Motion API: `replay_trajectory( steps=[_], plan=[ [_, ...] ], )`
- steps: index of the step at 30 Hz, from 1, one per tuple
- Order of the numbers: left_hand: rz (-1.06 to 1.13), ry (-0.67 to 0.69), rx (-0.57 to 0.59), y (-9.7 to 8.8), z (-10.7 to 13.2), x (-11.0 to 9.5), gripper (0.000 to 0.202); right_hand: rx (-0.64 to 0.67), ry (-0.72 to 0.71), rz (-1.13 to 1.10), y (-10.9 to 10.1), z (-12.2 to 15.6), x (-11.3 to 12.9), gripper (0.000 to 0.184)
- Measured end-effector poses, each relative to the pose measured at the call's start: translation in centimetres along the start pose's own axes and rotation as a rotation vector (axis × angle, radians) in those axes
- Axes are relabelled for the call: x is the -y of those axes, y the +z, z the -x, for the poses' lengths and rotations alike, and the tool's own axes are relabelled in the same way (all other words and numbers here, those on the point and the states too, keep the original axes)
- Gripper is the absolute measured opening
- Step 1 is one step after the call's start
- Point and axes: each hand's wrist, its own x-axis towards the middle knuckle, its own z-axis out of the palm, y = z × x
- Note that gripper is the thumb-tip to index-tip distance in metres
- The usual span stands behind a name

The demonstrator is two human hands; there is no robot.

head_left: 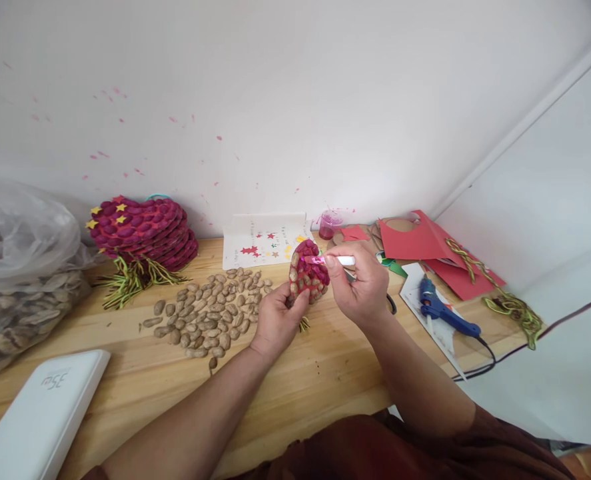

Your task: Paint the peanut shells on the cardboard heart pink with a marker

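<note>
A white power bank (45, 407) lies at the near left corner of the surface (300, 380), its display facing up. From where I stand, the work area is arranged as follows.

Workpiece: a peanut-covered piece (304, 279), raised between the two hands near the middle of the surface. Its upper part is purple-pink; tan peanuts show along its left and lower edges. A short tuft of yarn (304, 325) shows below it.

Left hand (280, 320): closed on the lower left edge of the workpiece, thumb at the front.

Right hand (362, 283): fingers pinched around a white-handled tool (344, 260), held roughly level. The tool's pink end meets the upper face of the workpiece. Whether it is a brush or a marker, I cannot tell.

Left side: loose peanuts (205, 317) lie spread beside the left hand. Beyond them stands a stack of purple-pink pieces (138, 223), yellow stars on top, green yarn fringe (135, 277) hanging below. A clear bag of peanuts (22, 313) stands farther left.

Rear: a paper sheet (240, 240) with star stickers rests against the wall (295, 100); a cup (329, 225) of pink liquid stands right of it.

Right side: red sheets (410, 237) lie near the wall. A blue glue gun (442, 310) lies across a white card (415, 280); loose yarn (518, 310) lies at the far right.
</note>
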Motion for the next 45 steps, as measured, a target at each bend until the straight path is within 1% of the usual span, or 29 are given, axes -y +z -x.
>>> replay_trajectory(
  steps=[3, 9, 15, 19, 23, 28, 31, 35, 41, 45],
  plan=[
    [0.007, 0.005, 0.001, 0.0, 0.0, -0.2, 0.023, 0.016, -0.002, -0.017, 0.0, 0.0, 0.1, 0.006],
    [0.012, -0.012, -0.002, 0.0, 0.0, -0.5, 0.022, -0.045, 0.025, 0.002, 0.1, 0.1, 0.2, 0.004],
    [0.010, -0.011, 0.005, 0.0, 0.0, -0.4, 0.023, 0.016, -0.025, 0.019, 0.0, 0.0, 0.4, 0.005],
    [0.011, -0.025, -0.002, -0.1, 0.0, -0.7, 0.025, 0.048, -0.046, 0.009, 0.1, 0.1, 0.5, 0.006],
    [0.056, -0.041, -0.005, -0.1, -0.1, -1.1, 0.027, 0.095, -0.058, 0.005, 0.1, 0.2, 0.5, 0.007],
    [0.082, -0.069, -0.026, 0.0, -0.1, -1.1, 0.028, 0.084, -0.040, -0.043, 0.0, 0.2, 0.3, 0.005],
    [0.074, -0.075, -0.036, 0.0, -0.1, -1.1, 0.029, 0.101, -0.043, -0.049, 0.0, 0.2, 0.1, 0.006],
    [0.065, -0.076, -0.030, -0.1, -0.1, -1.0, 0.030, 0.128, -0.044, -0.049, 0.0, 0.2, 0.0, 0.006],
    [0.071, -0.074, -0.023, -0.1, -0.2, -0.9, 0.029, 0.131, -0.048, -0.073, 0.0, 0.2, 0.1, 0.006],
    [0.087, -0.081, -0.026, -0.1, -0.2, -0.8, 0.029, 0.126, -0.049, -0.060, 0.0, 0.1, -0.2, 0.006]
  ],
)
